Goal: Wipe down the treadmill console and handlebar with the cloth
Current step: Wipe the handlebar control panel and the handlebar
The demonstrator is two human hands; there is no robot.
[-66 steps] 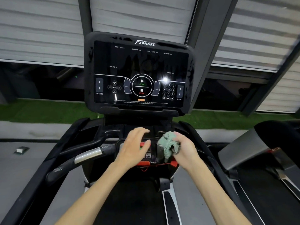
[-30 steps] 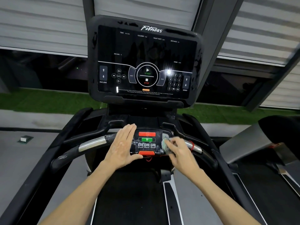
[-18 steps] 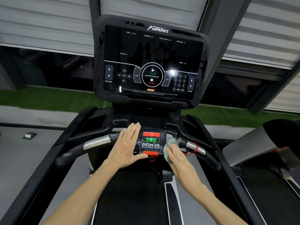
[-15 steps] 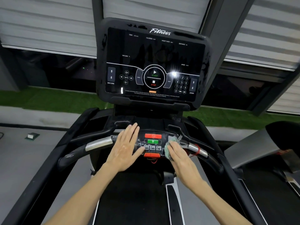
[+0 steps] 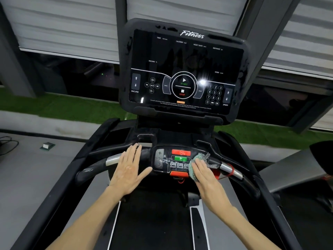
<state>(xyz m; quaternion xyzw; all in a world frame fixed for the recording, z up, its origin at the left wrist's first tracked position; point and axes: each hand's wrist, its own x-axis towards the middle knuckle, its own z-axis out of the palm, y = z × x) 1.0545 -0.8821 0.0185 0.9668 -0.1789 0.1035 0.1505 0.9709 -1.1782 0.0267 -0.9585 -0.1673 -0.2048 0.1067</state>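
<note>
right hand [image 5: 205,175]: laid flat, fingers together, pressed on green cloth [image 5: 199,159] | cloth: held against right side of small control panel [image 5: 173,159] at handlebar centre | left hand [image 5: 128,168]: open, fingers extended and close together, thumb spread, rested on handlebar [image 5: 111,160] left of panel | console screen [image 5: 183,71]: seen above, untouched

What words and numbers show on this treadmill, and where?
"Fitness": top of the screen.
"TIME", "CALORIES", "HEART RATE", "DISTANCE": top row.
"INCLINE", "SPEED": beside the arrows.
"START", "STOP": centre circle.
"0" to "9", "OK": keypad.
Fine print along the bottom: too small.
Small button panel labels: blurred.
</note>
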